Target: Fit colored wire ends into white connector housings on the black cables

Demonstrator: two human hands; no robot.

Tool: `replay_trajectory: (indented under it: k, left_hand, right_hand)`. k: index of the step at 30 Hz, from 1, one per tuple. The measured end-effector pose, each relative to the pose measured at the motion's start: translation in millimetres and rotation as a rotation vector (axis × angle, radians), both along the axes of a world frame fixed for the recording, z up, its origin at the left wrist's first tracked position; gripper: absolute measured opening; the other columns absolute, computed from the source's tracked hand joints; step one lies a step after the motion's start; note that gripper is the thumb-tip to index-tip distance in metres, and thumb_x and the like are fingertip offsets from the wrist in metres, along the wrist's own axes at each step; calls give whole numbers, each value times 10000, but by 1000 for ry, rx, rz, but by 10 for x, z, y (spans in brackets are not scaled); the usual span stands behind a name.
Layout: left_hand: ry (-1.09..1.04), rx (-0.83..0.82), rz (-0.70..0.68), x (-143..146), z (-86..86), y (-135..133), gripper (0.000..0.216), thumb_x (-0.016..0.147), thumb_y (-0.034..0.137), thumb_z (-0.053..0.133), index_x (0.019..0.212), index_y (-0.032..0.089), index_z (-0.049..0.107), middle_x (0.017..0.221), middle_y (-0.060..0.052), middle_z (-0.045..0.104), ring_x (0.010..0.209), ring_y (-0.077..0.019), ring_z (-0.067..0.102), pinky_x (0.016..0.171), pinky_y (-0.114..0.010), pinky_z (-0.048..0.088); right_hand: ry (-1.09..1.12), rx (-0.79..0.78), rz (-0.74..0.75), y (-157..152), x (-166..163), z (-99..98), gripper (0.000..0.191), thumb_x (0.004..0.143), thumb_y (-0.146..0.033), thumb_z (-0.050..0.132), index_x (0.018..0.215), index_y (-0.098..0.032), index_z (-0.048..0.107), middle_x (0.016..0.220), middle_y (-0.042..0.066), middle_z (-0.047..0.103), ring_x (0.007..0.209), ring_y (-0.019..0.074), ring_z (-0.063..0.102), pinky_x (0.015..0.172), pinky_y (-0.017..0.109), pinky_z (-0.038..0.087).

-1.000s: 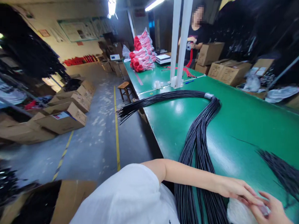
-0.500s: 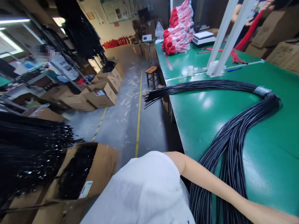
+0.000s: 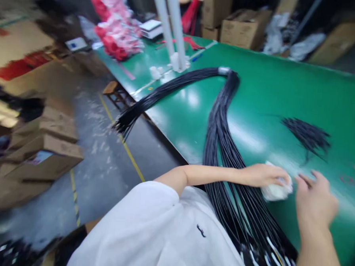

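Note:
My left hand (image 3: pixel 261 176) is closed on a crumpled white wad (image 3: pixel 274 191), which looks like cloth or thin plastic. Just to its right, my right hand (image 3: pixel 316 202) is curled, thumb and forefinger drawn together; anything between them is too blurred to make out. Under my left forearm runs a long bundle of black cables (image 3: pixel 218 111), bent over on the green table (image 3: pixel 287 91) and bound with a clear band (image 3: pixel 224 70) at the bend. One end overhangs the far-left table edge; the near end shows coloured wires. A pile of thin black strips (image 3: pixel 306 134) lies beyond my hands.
Bagged red-and-pink goods (image 3: pixel 117 26), a white scale (image 3: pixel 151 29) and a white post (image 3: pixel 173 29) stand farther along the table. A wooden stool (image 3: pixel 111 89) is beside it. Cardboard boxes (image 3: pixel 60 148) line the aisle at left; more boxes (image 3: pixel 240 31) stand behind the table.
The view has swung right, bringing the black strips and both hands into sight. My left hand, blurred at the lower right edge before, now shows with the white wad.

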State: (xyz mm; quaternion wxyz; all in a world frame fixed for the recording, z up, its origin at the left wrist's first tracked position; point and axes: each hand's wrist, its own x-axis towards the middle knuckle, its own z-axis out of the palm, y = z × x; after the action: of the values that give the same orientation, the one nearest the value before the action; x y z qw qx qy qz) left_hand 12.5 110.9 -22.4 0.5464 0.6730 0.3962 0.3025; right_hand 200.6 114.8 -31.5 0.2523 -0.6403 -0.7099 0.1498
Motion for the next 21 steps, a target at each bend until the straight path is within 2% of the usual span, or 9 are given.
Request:
replay_trajectory:
  k: [1,3,5,7,9,11,13,17,21]
  left_hand:
    - [-7,8,6,-24,23,-21,51,889,198,674,853,176,704,1024,-35,696,1092,-215,636,1071,-307,441]
    - [-47,-23,84,-73,51,13,31,864,158,680,846,155,705,978,-36,696,1040,-207,631,1048,-323,441]
    - [-101,-152,151,-106,48,115,44,812,92,694,832,129,707,870,-16,680,908,-172,610,1014,-335,445]
    - [-136,-214,127,-110,25,213,43,786,94,714,793,123,682,785,0,644,819,-146,567,1006,-351,445]
    - [-188,-247,111,-92,-3,249,100,771,99,719,830,133,646,822,-2,649,839,-140,579,1014,-348,449]
    - [-265,-294,136,-64,-30,219,245,761,97,706,964,161,586,905,-9,662,891,-141,619,1016,-345,463]
    - [-336,-348,183,-29,-62,153,378,768,112,684,1074,196,481,954,-12,659,903,-136,639,1005,-351,478]
    - [-391,-412,229,53,-131,36,460,776,140,659,1109,232,355,986,-1,631,885,-117,629,998,-356,483]
    - [-403,-433,243,110,-142,3,527,748,121,665,1142,258,341,1165,-10,588,917,-99,617,1010,-351,481]
  right_hand:
    - [176,9,-62,-6,-61,-7,684,939,-525,542,1491,-120,551,1128,418,698,1076,513,728,800,662,501]
    - [283,20,-81,-4,-141,-55,681,964,-438,542,1526,-65,450,1127,345,741,1131,382,750,932,528,571]
    - [318,34,-20,-22,-153,-128,701,993,-385,525,1587,-72,325,1236,263,744,1165,282,748,1020,433,574]
    - [291,77,65,-72,-134,-178,643,988,-390,566,1565,-155,405,1273,150,759,1320,268,661,1169,483,486]
    - [224,136,175,-124,-119,-178,575,987,-387,574,1526,-209,483,1323,98,743,1414,289,578,1239,554,402]
    - [165,148,269,-154,-119,-141,545,995,-357,542,1518,-213,500,1407,108,694,1396,306,588,1219,563,425]
    - [144,117,311,-156,-127,-93,535,992,-325,517,1511,-195,506,1441,133,666,1316,309,647,1141,529,505]
    - [150,84,318,-119,-128,-29,559,928,-243,527,1480,-162,502,1250,136,749,1119,281,727,968,447,588]
    - [130,54,299,-82,-106,-5,513,851,-179,536,1362,-161,564,1093,121,754,1030,280,710,923,433,562]
